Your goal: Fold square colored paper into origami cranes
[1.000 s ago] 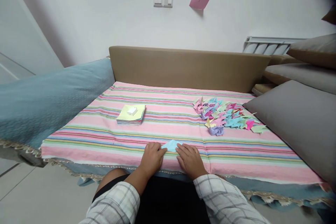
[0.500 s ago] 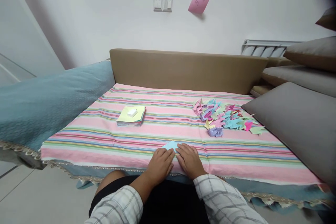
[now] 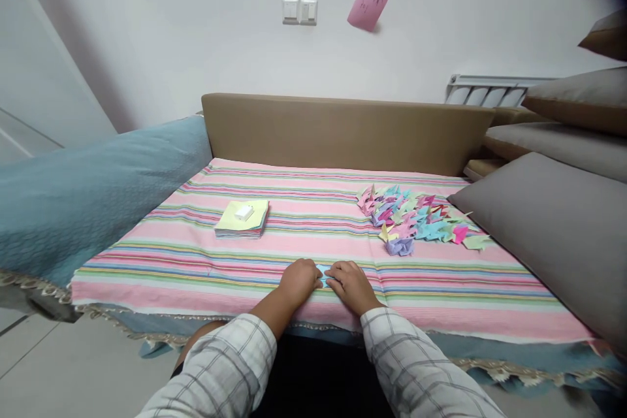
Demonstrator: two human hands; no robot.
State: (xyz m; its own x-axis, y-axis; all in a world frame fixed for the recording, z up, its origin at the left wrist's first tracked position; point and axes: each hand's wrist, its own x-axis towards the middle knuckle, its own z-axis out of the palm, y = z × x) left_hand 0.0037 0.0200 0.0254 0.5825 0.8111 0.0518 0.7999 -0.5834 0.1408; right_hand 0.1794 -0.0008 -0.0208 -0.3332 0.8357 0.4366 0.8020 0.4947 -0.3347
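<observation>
A small light-blue piece of folded paper [image 3: 322, 272] lies on the striped cloth near its front edge, mostly covered by my fingers. My left hand [image 3: 300, 282] pinches its left side, with the fingers curled. From the right, my right hand [image 3: 351, 283] grips the opposite side between thumb and fingers. Both fingertips nearly meet over the paper. Farther right rests a loose heap of folded paper pieces [image 3: 421, 219] in pink, blue, purple, green and yellow. Ahead on the left sits a stack of paper sheets [image 3: 235, 225], yellow on top, with a small white block [image 3: 244, 212] on it.
The pink striped cloth [image 3: 171, 281] covers the seat, bounded behind by a brown backrest [image 3: 343, 134]. Grey cushions [image 3: 553, 228] are piled at the right. A blue-covered armrest [image 3: 108, 176] borders the left. On the wall are switches [image 3: 300, 11] and a pink note [image 3: 369, 6].
My hands have drawn in from lying flatter over the blue paper to pinching its two sides. Less of the paper shows now. The view has shifted slightly.
</observation>
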